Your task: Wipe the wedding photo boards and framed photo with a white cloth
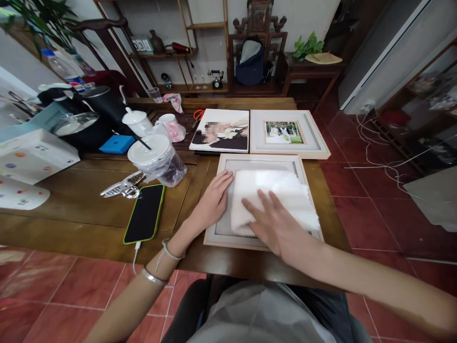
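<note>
In front of me a pale wooden picture frame [218,238] lies flat near the table's front edge. A folded white tissue [282,190] covers much of its middle, so what is inside is largely hidden. My right hand [273,221] presses on the tissue with its fingers spread. On the frame's left side rests my left hand [214,197], fingers stretched out and holding nothing. Beyond it lie a second frame with a small photo [283,132] and, to its left, a photo panel [221,129].
Left on the wooden table [89,186] are a phone [145,214] on a cable, a lidded drink cup [155,157], a blue box [117,144], a tissue box [35,155] and black pots. Orange-handled scissors [198,114] lie beside the panel. Loose cables [378,157] trail over the floor at right.
</note>
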